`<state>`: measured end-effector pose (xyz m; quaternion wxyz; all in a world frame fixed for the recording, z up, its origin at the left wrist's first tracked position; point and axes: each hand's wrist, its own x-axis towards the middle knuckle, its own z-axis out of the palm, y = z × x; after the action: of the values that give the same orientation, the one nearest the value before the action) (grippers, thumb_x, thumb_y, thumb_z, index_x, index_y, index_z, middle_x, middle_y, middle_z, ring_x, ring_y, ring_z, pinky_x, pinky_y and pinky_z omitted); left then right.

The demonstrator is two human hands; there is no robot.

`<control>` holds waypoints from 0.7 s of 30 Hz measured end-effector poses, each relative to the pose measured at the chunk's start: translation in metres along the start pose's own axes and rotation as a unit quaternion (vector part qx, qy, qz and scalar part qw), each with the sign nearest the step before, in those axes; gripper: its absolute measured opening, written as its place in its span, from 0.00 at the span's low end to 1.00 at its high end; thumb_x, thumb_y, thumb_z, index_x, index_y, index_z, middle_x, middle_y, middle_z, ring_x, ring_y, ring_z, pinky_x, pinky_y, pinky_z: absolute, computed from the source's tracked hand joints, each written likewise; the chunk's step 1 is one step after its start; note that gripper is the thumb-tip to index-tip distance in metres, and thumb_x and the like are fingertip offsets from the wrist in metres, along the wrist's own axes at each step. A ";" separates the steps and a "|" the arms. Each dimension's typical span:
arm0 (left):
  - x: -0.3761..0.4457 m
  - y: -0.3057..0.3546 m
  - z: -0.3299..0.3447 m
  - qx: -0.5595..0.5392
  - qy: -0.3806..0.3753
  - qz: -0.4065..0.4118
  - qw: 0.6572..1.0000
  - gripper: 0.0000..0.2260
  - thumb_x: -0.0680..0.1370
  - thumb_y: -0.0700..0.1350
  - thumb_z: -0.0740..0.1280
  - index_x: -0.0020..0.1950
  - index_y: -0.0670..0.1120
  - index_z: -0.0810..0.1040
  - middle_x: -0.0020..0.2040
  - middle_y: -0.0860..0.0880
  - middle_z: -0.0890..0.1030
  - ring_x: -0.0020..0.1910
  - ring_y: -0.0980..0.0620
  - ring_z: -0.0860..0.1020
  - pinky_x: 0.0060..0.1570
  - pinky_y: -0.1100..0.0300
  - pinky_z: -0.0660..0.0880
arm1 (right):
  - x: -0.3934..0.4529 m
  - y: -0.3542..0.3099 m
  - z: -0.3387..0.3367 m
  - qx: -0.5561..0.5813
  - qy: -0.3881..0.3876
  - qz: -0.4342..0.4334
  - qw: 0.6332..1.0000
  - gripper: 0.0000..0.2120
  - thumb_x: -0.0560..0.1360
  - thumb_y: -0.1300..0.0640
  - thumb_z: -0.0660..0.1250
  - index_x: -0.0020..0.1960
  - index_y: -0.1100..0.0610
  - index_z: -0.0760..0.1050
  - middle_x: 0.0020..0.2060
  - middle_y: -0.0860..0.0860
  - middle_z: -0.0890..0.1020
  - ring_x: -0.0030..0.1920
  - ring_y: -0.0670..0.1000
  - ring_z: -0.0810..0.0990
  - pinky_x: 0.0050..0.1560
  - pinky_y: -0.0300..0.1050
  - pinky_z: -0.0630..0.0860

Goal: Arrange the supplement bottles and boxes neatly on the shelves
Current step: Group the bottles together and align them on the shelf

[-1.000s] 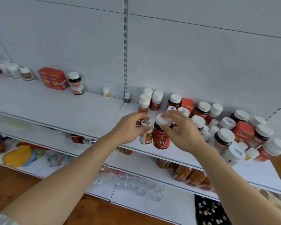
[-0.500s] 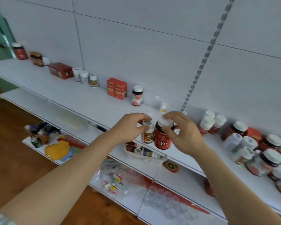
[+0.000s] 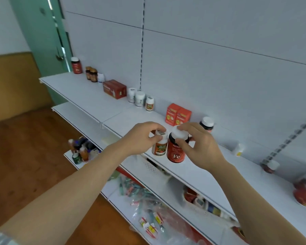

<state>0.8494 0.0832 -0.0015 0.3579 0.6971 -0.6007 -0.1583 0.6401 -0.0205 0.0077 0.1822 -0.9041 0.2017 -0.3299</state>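
Note:
My left hand (image 3: 142,137) pinches the cap of a small white bottle (image 3: 160,147) with a fruit label. My right hand (image 3: 200,144) grips the white cap of a red bottle marked Fe (image 3: 176,150). Both bottles hang side by side above the front edge of the white top shelf (image 3: 99,103). Along the shelf's back stand another red Fe bottle (image 3: 76,65), brown bottles (image 3: 91,74), a dark red box (image 3: 114,89), three white bottles (image 3: 139,98) and two orange boxes (image 3: 178,114).
A dark bottle with a white cap (image 3: 207,123) stands behind my right hand. Blurred red bottles (image 3: 304,193) crowd the shelf's right end. Lower shelves hold small bottles (image 3: 79,151) and plastic packets (image 3: 148,214). A green door (image 3: 42,34) and wooden floor (image 3: 25,156) lie left.
The view has swung left along the shelf, with both bottles carried in my hands. The crowded cluster of bottles has slid off to the right and the shelf's left end has come into view.

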 end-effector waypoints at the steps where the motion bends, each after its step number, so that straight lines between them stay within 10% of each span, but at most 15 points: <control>1: 0.010 -0.010 -0.008 0.004 0.004 -0.003 1.000 0.11 0.78 0.46 0.69 0.60 0.53 0.79 0.54 0.61 0.78 0.51 0.63 0.75 0.52 0.66 0.72 | 0.015 0.005 0.009 0.003 0.001 -0.005 1.000 0.15 0.75 0.54 0.70 0.60 0.54 0.77 0.58 0.47 0.78 0.55 0.48 0.77 0.51 0.51 0.79; 21: 0.218 -0.161 -0.063 0.085 -0.145 0.060 0.984 0.13 0.77 0.46 0.68 0.61 0.54 0.78 0.56 0.54 0.81 0.48 0.56 0.78 0.51 0.56 0.77 | 0.178 0.064 0.118 -0.071 0.000 0.106 0.992 0.15 0.68 0.57 0.74 0.54 0.54 0.78 0.51 0.47 0.79 0.48 0.48 0.78 0.46 0.42 0.76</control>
<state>1.0570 -0.1011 -0.0232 0.2147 0.6576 -0.6982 -0.1843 0.8285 -0.1379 -0.0134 0.1516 -0.8883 0.3191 -0.2936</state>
